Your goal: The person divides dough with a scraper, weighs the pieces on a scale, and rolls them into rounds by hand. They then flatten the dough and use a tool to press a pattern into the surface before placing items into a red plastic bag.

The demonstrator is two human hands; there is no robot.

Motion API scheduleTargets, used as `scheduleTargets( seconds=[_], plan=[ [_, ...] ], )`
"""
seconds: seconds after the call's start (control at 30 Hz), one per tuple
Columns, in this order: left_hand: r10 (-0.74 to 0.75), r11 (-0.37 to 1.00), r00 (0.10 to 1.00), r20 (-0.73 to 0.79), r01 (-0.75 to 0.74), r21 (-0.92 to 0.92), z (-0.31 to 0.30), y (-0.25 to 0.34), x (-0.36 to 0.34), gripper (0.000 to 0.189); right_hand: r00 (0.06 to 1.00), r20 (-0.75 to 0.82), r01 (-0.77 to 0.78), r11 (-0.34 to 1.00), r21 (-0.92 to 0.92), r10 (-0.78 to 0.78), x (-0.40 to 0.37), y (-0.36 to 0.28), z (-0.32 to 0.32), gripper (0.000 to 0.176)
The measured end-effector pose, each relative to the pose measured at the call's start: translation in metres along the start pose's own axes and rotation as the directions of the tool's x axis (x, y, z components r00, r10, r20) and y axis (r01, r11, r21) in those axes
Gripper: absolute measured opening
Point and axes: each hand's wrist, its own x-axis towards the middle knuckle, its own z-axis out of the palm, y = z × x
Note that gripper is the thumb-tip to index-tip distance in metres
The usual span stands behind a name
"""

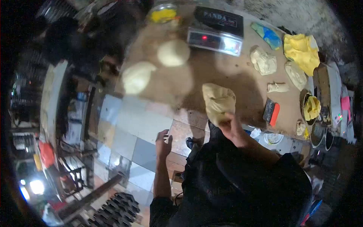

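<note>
My right hand (pixel 231 129) pinches the lower end of a pale, folded piece of dough (pixel 219 99) at the table's near edge. My left hand (pixel 163 144) hangs over the tiled floor, away from the table, its fingers apart and nothing in them. Two smooth rounds of dough, one whitish lump (pixel 138 78) and one rounder ball (pixel 173 53), lie on the left of the brown table (pixel 242 75). To the right are a rough dough lump (pixel 263 61), a small dough scrap (pixel 278 87) and a scraper (pixel 271 112) with a red handle.
A digital scale (pixel 215 41) stands at the back of the table. A bowl with yellow contents (pixel 163 15) is at the far left corner. Yellow sheets (pixel 301 53) and a blue-green packet (pixel 267 35) lie at the right. Dark metal moulds (pixel 115 210) sit low on the left.
</note>
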Motion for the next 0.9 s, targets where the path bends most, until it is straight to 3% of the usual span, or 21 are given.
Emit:
scheduleTargets(
  seconds=[0.1,0.13,0.17,0.2,0.23,0.27,0.33,0.37,0.4,0.43,0.5,0.53,0.6,0.63,0.7,0.77,0.8,0.87,0.9],
  plan=[
    [0.110,0.993,0.994,0.019,-0.111,0.034,0.036,0.087,0.040,0.026,0.987,0.159,-0.029,0.955,0.295,-0.019,0.029,-0.058,0.066,0.058],
    [0.158,0.986,0.985,0.068,-0.154,-0.060,0.064,0.095,0.049,0.029,0.985,0.169,-0.018,0.947,0.320,-0.038,0.065,-0.064,0.069,0.058],
    [0.202,0.971,0.972,0.118,-0.184,-0.150,0.089,0.102,0.054,0.032,0.999,0.024,0.012,0.944,0.329,-0.021,0.103,-0.061,0.065,0.066],
    [0.294,0.949,0.912,0.285,-0.243,-0.200,0.104,0.138,0.066,0.033,0.991,-0.132,0.036,0.940,0.340,0.010,0.130,-0.065,0.060,0.074],
    [0.368,0.926,0.814,0.449,-0.276,-0.259,0.118,0.173,0.077,0.035,0.989,-0.145,0.040,0.927,0.374,0.016,0.144,-0.084,0.060,0.074],
    [0.394,0.919,0.689,0.609,-0.288,-0.269,0.145,0.177,0.090,0.044,0.990,-0.017,-0.126,0.937,0.327,0.139,0.153,-0.109,0.062,0.075],
    [0.415,0.839,0.560,0.717,-0.541,-0.062,0.189,0.180,0.113,0.063,0.936,0.158,-0.344,0.915,0.211,0.315,0.147,-0.161,0.064,0.077],
    [0.438,0.676,0.583,0.684,-0.716,0.177,0.205,0.186,0.123,0.072,0.905,0.208,-0.406,0.899,0.161,0.372,0.137,-0.184,0.063,0.078],
    [0.375,0.720,0.608,0.700,-0.666,0.194,0.208,0.196,0.151,0.078,0.935,0.296,-0.147,0.973,-0.178,0.195,0.111,-0.201,0.058,0.072],
    [0.309,0.758,0.628,0.714,-0.616,0.214,0.209,0.203,0.187,0.084,0.900,0.432,0.166,0.871,-0.462,0.057,0.094,-0.211,0.047,0.067],
    [0.299,0.762,0.651,0.698,-0.603,0.235,0.238,0.193,0.251,0.085,0.974,0.225,0.173,0.769,-0.615,-0.040,0.093,-0.213,-0.007,0.055],
    [0.288,0.767,0.677,0.677,-0.587,0.261,0.254,0.184,0.279,0.085,0.976,0.214,0.171,0.777,-0.605,-0.049,0.096,-0.207,-0.043,0.055],
    [0.292,0.760,0.691,0.661,-0.587,0.278,0.270,0.192,0.310,0.086,0.996,0.073,0.003,0.751,-0.661,0.060,0.103,-0.186,-0.103,0.063],
    [0.255,0.767,0.708,0.659,-0.562,0.308,0.265,0.212,0.313,0.086,0.996,0.066,0.001,0.757,-0.654,0.056,0.104,-0.168,-0.105,0.063],
    [0.199,0.772,0.723,0.662,-0.531,0.348,0.257,0.234,0.311,0.087,0.982,0.119,0.185,0.866,-0.464,-0.146,0.107,-0.118,-0.083,0.087],
    [-0.057,0.777,0.600,0.798,-0.475,0.413,0.250,0.243,0.306,0.089,0.911,0.168,0.384,0.630,-0.674,-0.376,0.134,-0.093,-0.064,0.098],
    [-0.067,0.775,0.604,0.794,-0.470,0.422,0.232,0.258,0.296,0.089,0.875,0.196,0.431,0.530,-0.730,-0.442,0.144,-0.088,-0.054,0.102],
    [-0.024,0.829,0.573,0.819,-0.446,0.337,0.195,0.228,0.259,0.083,0.929,0.257,0.368,0.591,-0.717,-0.266,0.132,-0.095,-0.027,0.091],
    [-0.002,0.860,0.548,0.837,-0.425,0.281,0.177,0.205,0.234,0.079,0.927,0.375,0.329,0.483,-0.811,-0.001,0.130,-0.086,-0.042,0.085]
  ],
)
